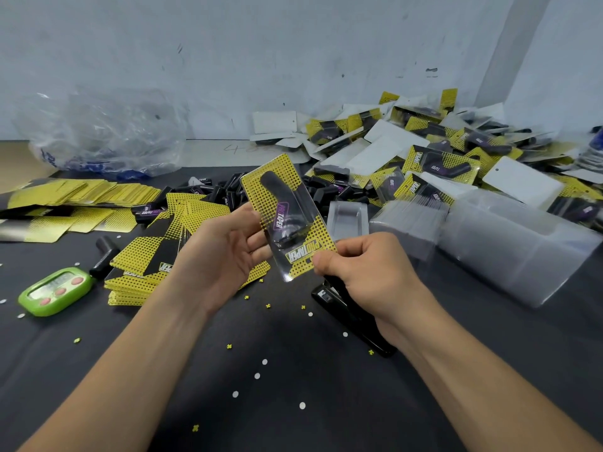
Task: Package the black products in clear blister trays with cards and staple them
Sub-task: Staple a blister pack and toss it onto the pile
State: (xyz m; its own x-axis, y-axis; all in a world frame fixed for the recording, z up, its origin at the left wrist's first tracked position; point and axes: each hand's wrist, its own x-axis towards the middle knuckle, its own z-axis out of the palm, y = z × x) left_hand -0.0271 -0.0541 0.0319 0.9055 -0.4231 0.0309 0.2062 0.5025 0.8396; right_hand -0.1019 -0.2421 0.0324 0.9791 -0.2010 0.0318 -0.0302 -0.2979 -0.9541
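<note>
On the black table (pixel 293 370) many things lie around the two hands. At the far left a crumpled clear bag (pixel 107 135) sits against the wall (pixel 261 44). In front of it, loose cards (pixel 81 197) in yellow and black are spread flat, and a thicker card stack (pixel 143 265) lies just beside the left forearm. A green timer (pixel 55 290) and a black marker (pixel 104 256) lie left of this stack. Behind the hands is a heap of black products (pixel 228 187). To the right stand nested clear trays (pixel 489 236) in rows, and one single tray (pixel 347 216) lies just behind the pack. Further back, finished packs (pixel 440 158) are piled up to the wall, some with the white back up. Small white and yellow paper bits (pixel 257 375) are scattered on the table. A black stapler (pixel 329 296) lies under the right hand and is partly hidden by it; I cannot tell if the hand touches it.

The pack (pixel 287 220) is held above the table between both hands, tilted, with its top end away and to the left. It is a clear blister over a yellow dotted card, with a curved black product and a purple label inside. The left hand (pixel 222 252) holds the left edge with thumb and lightly curled fingertips. The right hand (pixel 365 269) pinches the lower right corner between thumb and bent forefinger, and its other fingers are curled in.
</note>
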